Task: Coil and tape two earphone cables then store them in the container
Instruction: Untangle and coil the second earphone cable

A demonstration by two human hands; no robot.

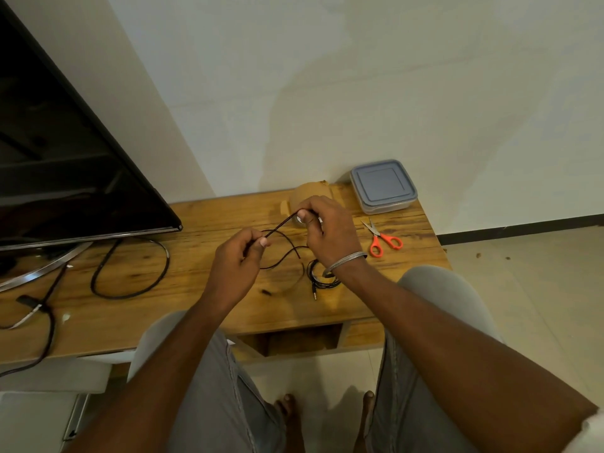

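Earphone cable (283,223), thin, black and round, is stretched taut between both hands above the grainy wooden surface (202,220), and its slack loops down in a soft curve. The left hand (237,259) pinches it between thumb and curled fingers, and the right hand (328,228) pinches it the same way. A second black cable (322,277) lies coiled on the surface under the right wrist, metal plug poking out. Behind sit a brown tape roll (310,192), orange-handled scissors (380,238) and a square plastic container (384,188) with its grey-blue lid on.

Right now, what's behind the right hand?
A brown roll of packing tape on the wooden table; only its top shows. The right hand, pinching the thin black cable, covers the rest.
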